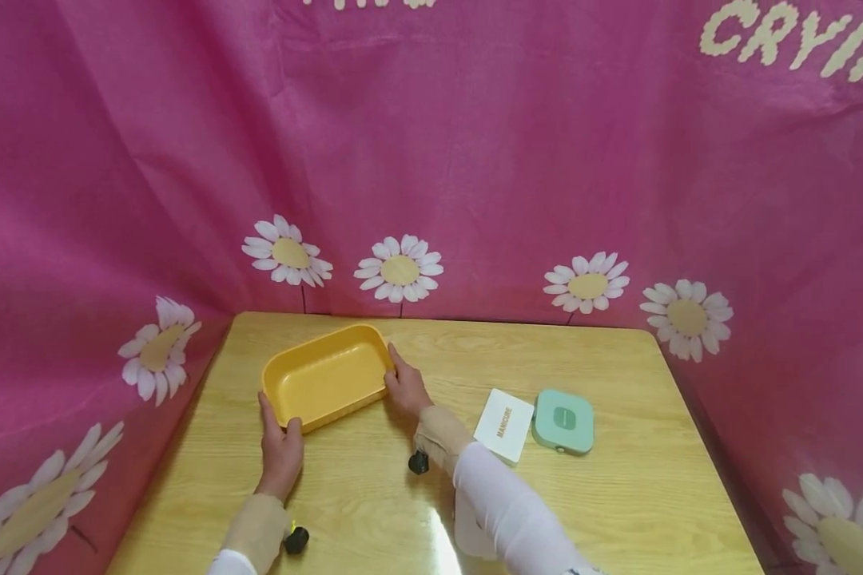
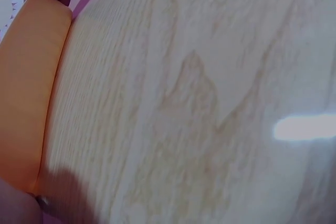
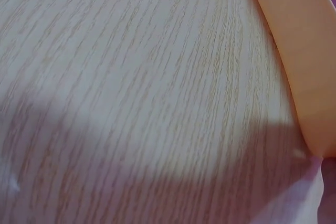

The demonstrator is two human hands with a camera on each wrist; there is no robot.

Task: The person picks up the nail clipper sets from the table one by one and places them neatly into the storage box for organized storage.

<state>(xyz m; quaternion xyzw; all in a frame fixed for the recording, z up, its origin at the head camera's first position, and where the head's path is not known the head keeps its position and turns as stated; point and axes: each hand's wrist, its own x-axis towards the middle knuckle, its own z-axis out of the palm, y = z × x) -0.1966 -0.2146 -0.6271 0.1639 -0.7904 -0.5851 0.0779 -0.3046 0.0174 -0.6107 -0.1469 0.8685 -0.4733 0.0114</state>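
A yellow rectangular tray (image 1: 327,382) with raised walls and rounded corners is at the left back of the table, turned at an angle. Nothing lies inside it. My left hand (image 1: 282,455) holds its near left corner, with the thumb at the front wall and fingers along the left side. At the right end, my right hand (image 1: 407,389) grips the wall. The left wrist view shows the tray's orange-looking side wall (image 2: 31,82) at the left edge; in the right wrist view the wall (image 3: 299,51) runs along the right edge.
Right of the right forearm lies a white box (image 1: 503,425) marked MANICURE, beside a mint-green square case (image 1: 564,421). A pale pink flat object (image 1: 471,531) is partly hidden beneath that forearm. Pink flowered cloth (image 1: 475,200) surrounds the wooden table (image 1: 618,495) behind and at both sides.
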